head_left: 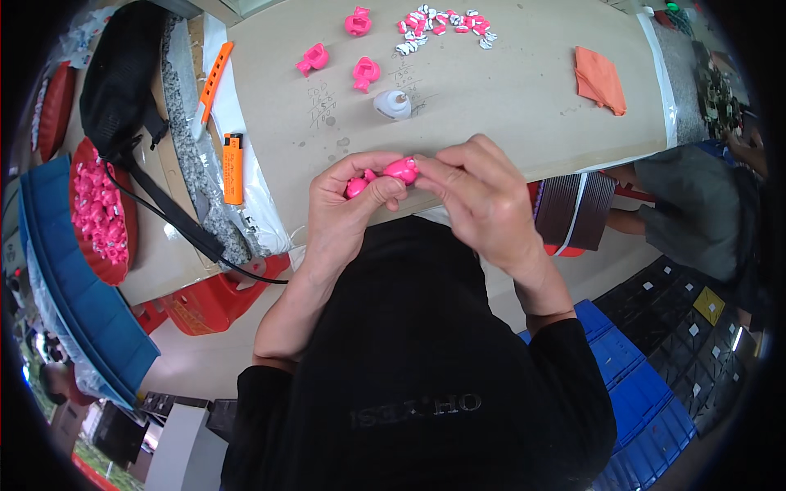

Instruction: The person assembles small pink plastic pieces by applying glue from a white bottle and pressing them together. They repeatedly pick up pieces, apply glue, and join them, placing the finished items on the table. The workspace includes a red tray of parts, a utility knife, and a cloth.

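A shiny pink plastic toy figure (400,170) is held just in front of my chest, over the near edge of the table. My left hand (337,192) is closed round it, with thumb and fingers on either side; part of the figure is covered by them. At its right end the fingertips of my right hand (488,190) are pinched together and touch it. Whether a small piece sits between those fingertips is hidden. Beyond my hands stands a small white bottle (391,105) with a narrow tip.
Farther back lie hollow pink parts (365,74) and a scatter of small pink-and-white pieces (442,23). An orange cloth (598,80) is at right. On the left are an orange cutter knife (214,82), an orange lighter (233,169), a black bag (121,74) and a red basin (124,217) of pink pieces.
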`<act>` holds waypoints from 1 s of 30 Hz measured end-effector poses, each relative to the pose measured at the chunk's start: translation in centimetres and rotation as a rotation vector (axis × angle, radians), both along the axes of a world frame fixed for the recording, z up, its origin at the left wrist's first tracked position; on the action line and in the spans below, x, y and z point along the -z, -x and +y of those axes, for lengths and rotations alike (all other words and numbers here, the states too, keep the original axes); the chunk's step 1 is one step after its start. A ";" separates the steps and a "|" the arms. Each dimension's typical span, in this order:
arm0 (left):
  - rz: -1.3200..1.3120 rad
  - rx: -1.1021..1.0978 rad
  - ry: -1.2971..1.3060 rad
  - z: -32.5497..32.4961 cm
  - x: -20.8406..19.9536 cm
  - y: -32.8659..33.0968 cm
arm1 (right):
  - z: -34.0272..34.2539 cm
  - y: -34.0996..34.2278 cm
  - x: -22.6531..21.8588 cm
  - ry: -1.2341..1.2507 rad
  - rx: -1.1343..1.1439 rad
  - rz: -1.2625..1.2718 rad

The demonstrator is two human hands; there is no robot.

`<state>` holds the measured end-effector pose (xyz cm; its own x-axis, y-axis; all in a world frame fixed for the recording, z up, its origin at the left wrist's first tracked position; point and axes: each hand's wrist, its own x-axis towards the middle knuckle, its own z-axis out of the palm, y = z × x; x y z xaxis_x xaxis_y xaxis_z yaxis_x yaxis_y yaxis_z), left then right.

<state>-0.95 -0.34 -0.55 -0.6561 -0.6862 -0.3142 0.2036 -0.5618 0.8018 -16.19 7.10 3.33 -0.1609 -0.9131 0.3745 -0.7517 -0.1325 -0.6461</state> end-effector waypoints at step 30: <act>-0.177 0.095 0.373 0.3 -1.0 -0.3 | 1.5 -0.3 2.7 -0.229 0.054 -0.956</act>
